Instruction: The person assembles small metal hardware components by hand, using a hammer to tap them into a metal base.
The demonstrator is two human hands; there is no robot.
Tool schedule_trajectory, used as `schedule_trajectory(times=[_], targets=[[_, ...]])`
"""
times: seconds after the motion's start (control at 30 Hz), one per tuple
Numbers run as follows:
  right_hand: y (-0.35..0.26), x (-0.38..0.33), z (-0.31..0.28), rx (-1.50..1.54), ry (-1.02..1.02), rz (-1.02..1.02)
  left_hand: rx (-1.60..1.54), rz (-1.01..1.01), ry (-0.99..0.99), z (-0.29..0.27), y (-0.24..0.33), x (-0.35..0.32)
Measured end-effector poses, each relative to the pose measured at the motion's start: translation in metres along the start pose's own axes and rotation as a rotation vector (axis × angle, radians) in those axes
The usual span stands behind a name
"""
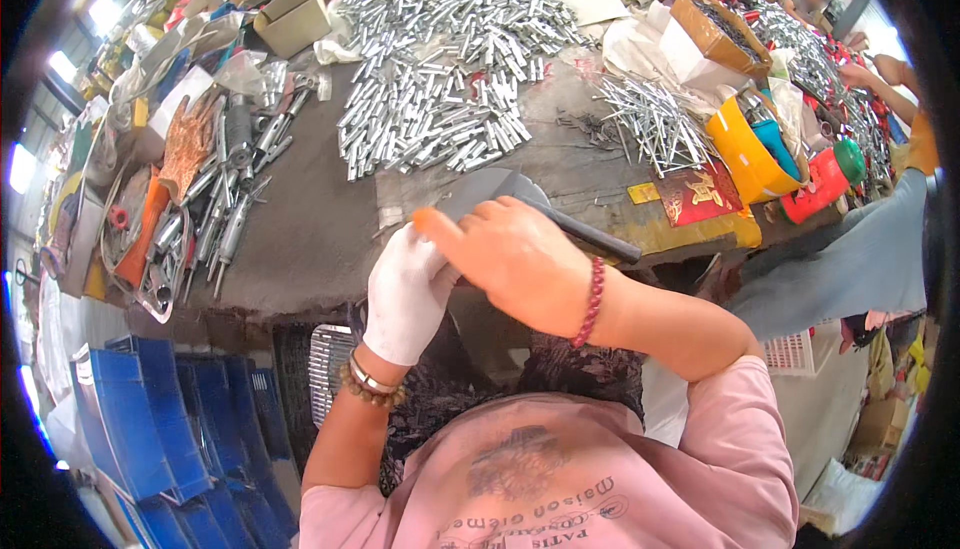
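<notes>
My left hand (405,294) wears a white glove and is raised at the table's near edge. Its fingers are mostly hidden behind my right hand (508,254), which is bare and crosses over it, touching the glove's finger end. The right hand's fingers are curled, with an orange tip on one finger; what they grip, if anything, is hidden. Just beyond the hands lies a grey flat-bladed tool (482,189) with a dark handle running to the right. Farther back a large heap of silvery metal bolts or pins (450,59) covers the table.
Thin metal rods (655,124) lie at the right, near a yellow container (745,149) and a red bottle with a green cap (825,179). Tools and an orange-stained glove (185,144) sit at the left. Blue bins (140,419) stand below left. Other people work at far right.
</notes>
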State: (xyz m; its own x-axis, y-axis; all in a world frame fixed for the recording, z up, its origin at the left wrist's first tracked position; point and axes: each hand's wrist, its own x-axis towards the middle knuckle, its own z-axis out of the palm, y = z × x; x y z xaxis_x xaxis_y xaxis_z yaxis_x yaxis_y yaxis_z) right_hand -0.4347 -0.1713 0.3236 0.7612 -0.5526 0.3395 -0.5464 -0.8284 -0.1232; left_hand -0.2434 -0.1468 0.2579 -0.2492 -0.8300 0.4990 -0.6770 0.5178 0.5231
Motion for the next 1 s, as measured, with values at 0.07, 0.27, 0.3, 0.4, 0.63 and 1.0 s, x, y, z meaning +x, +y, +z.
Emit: schedule_trajectory(times=[0.07,0.27,0.3,0.4,0.63,1.0], targets=[[0.006,-0.011,0.001,0.17,0.067,0.106,-0.005,0.006,0.034,0.002,0.001,0.003],[0.031,-0.049,-0.021,-0.039,0.183,0.333,-0.123,-0.024,-0.043,-0.005,0.006,0.006],[0.036,-0.056,-0.016,-0.036,0.095,0.412,-0.118,-0.032,-0.038,-0.006,0.006,0.003],[0.047,-0.069,-0.007,-0.04,0.117,0.41,-0.203,-0.014,-0.012,-0.006,0.002,0.005],[0.008,-0.075,-0.027,0.048,0.354,0.314,-0.158,0.051,-0.04,-0.006,0.0,0.007],[0.007,-0.072,-0.021,0.127,0.461,0.24,-0.175,0.037,-0.041,-0.004,-0.003,0.006]])
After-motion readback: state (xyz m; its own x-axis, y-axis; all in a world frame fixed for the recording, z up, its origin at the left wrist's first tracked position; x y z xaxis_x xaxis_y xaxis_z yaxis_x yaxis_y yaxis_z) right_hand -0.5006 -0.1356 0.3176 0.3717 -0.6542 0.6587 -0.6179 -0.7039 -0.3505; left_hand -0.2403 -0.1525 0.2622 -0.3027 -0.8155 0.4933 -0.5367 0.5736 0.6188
